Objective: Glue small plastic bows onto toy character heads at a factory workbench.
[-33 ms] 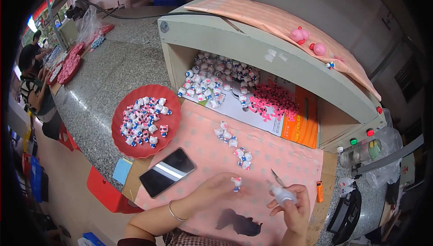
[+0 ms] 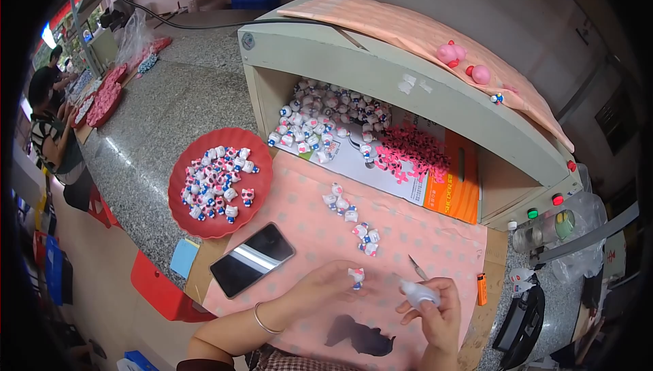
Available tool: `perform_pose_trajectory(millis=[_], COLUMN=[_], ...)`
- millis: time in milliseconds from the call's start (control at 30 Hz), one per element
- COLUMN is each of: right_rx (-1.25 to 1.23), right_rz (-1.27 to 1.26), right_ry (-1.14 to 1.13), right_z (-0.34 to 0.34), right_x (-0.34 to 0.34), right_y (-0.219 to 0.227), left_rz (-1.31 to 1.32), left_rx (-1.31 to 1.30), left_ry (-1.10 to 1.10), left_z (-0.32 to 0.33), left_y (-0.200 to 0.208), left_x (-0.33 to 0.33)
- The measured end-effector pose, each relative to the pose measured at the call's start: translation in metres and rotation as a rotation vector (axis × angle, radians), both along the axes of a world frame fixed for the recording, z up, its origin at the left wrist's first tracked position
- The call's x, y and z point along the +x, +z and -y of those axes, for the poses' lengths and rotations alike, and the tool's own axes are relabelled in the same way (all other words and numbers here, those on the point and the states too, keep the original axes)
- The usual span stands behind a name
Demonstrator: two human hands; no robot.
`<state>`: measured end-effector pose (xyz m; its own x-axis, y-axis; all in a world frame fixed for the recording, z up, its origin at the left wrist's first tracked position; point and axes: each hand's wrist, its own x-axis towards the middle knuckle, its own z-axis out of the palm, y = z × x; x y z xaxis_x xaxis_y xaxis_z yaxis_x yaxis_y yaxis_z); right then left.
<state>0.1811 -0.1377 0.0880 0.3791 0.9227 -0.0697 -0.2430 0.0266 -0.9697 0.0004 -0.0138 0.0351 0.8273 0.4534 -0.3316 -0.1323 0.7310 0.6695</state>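
Note:
Between the fingertips of my left hand [image 2: 326,289] is a small white cat figurine [image 2: 356,278] with pink and blue parts. My right hand [image 2: 441,313] is closed round a small translucent squeeze bottle [image 2: 422,294], its nozzle tilted up and left towards the figurine but apart from it. Just beyond the bottle lies a thin metal-bladed tool [image 2: 417,267]. More white, pink and blue figurines [image 2: 367,238] lie in a loose row on the pink cloth [image 2: 306,197]. A dark cloth scrap [image 2: 360,335] is spread below my hands.
At the left stands a red scalloped bowl [image 2: 178,197] of figurines, with a phone [image 2: 253,260] near it. A grey-green open-fronted box [image 2: 340,51] holds heaped figurines and pink pieces [image 2: 411,157]. An orange lighter [image 2: 482,289] and a black case [image 2: 520,327] lie at the right.
My right hand has shifted slightly left with the squeeze bottle, bringing it closer to the figurine. My left hand has hardly moved.

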Motion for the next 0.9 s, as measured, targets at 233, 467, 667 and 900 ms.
perform_pose_trajectory(millis=[233,467,667,900], right_rx=[0.105,0.186,0.144,0.152], right_rz=[-0.047,0.143,0.487,0.542], right_ry=[-0.113,-0.255,-0.306,-0.315], right_z=[-0.014,-0.012,-0.011,-0.013], right_x=[-0.012,-0.021,-0.022,-0.024], right_y=[-0.039,-0.036,-0.047,-0.049], left_rz=[-0.020,-0.010,0.010,-0.021], left_rx=[0.038,0.013,-0.051,-0.041], left_ry=[0.078,0.149,0.148,0.131], left_z=[-0.002,0.001,0.000,-0.001], left_y=[-0.003,0.006,0.004,0.005], left_x=[-0.002,0.003,0.002,0.001])
